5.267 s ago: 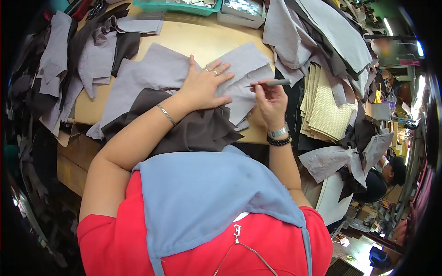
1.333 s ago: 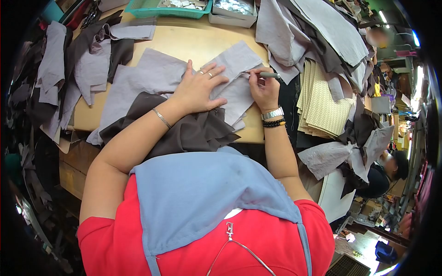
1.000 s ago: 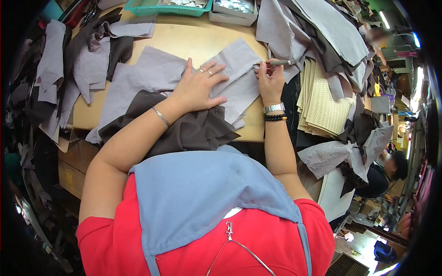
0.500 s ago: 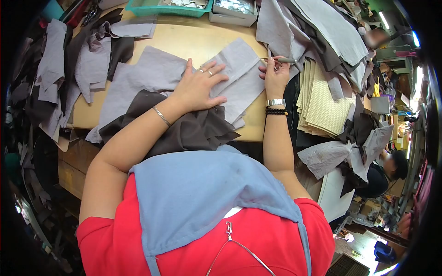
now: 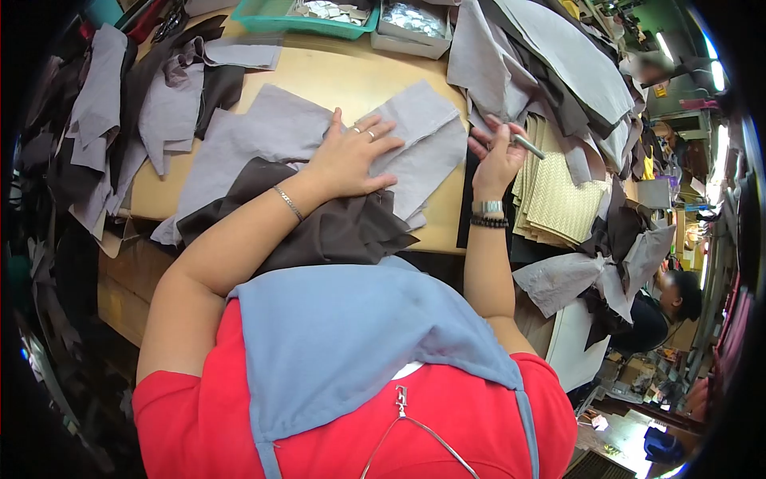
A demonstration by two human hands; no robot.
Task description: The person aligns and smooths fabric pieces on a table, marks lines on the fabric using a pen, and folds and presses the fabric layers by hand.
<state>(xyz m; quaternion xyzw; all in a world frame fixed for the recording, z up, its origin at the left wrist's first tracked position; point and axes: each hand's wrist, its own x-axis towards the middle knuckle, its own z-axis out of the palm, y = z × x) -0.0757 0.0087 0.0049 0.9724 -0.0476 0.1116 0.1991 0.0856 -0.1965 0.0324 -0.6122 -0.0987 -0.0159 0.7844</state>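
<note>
My left hand (image 5: pixel 351 156) lies flat with its fingers spread on light grey sheet material (image 5: pixel 419 132), which looks like leather or fabric. A crumpled dark brown piece (image 5: pixel 335 231) bunches below that hand, at the table's near edge. Another light grey piece (image 5: pixel 263 128) stretches out to the left. Just off the right edge of the grey sheet, my right hand (image 5: pixel 496 160) is raised, its fingers closed around a slim grey pen-like tool (image 5: pixel 528 146). The tool's rear end points to the right; its tip is hidden by the fingers.
Cream textured sheets (image 5: pixel 562 191) are stacked right of my right hand. Grey and brown pieces (image 5: pixel 558 64) pile up behind them, and more (image 5: pixel 167 104) lie at left. A teal tray (image 5: pixel 263 20) and a white box (image 5: pixel 411 40) hold small pieces. A person (image 5: pixel 666 307) is at far right.
My right hand has moved right, off the grey sheet's edge, and the tool in it has tilted. My left hand keeps its place on the sheet. The view has shifted slightly.
</note>
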